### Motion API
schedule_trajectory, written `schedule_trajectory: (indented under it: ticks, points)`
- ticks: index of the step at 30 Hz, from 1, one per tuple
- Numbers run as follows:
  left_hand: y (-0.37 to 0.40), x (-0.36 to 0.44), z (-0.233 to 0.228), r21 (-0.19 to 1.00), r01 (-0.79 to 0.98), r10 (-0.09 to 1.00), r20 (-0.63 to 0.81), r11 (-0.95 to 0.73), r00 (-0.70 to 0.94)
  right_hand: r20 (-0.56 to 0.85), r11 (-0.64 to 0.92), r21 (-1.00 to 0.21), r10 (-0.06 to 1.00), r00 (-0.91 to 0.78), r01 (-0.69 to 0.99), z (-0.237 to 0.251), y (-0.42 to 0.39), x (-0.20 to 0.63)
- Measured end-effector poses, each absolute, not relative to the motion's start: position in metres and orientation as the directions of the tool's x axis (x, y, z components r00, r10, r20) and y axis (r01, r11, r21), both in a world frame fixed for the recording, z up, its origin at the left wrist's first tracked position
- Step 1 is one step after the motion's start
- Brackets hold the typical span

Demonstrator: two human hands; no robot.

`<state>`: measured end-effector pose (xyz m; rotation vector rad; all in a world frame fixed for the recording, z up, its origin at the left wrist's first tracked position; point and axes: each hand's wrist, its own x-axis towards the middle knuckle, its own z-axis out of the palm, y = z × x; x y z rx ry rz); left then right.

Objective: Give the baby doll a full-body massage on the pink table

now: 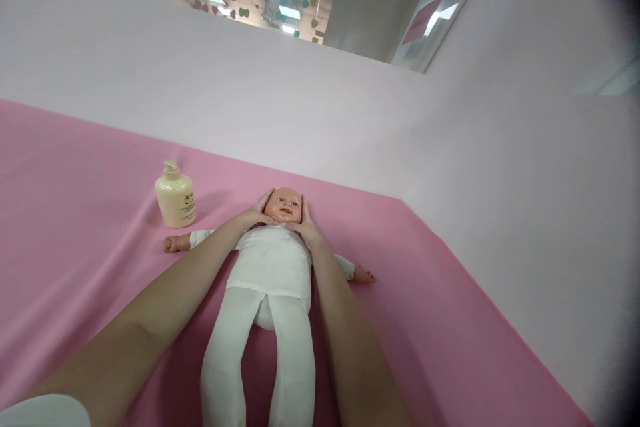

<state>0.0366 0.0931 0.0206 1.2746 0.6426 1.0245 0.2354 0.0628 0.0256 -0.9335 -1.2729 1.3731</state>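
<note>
A baby doll (273,267) in white clothes lies on its back on a pink sheet (75,213), legs toward me and arms spread out. Its bare head (283,205) points away from me. My left hand (257,212) cups the left side of the doll's head. My right hand (306,225) rests against the right side of the head and the neck. Both forearms run along the doll's body.
A cream pump bottle (175,197) stands on the sheet to the left of the doll's head, close to its outstretched arm. Pale pink walls (500,180) close the surface off behind and on the right.
</note>
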Motion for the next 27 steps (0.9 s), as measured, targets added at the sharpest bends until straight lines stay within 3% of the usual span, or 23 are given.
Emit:
schedule_trajectory:
  ticks: [8, 16, 27]
  points:
    - [0.101, 0.041, 0.014, 0.976, -0.118, 0.911, 0.212, -0.181, 0.353, 0.096, 0.092, -0.995, 0.977, -0.19, -0.031, 0.025, 0.065, 0.235]
    - [0.106, 0.046, 0.01, 0.962, -0.008, 0.928, 0.265, -0.272, 0.264, 0.096, 0.097, -0.995, 0.978, -0.187, -0.003, 0.025, 0.065, 0.237]
    - [0.107, 0.047, 0.005, 0.967, -0.099, 0.936, 0.253, -0.235, 0.243, 0.091, 0.06, -0.98, 0.983, -0.161, -0.189, 0.018, 0.069, 0.235]
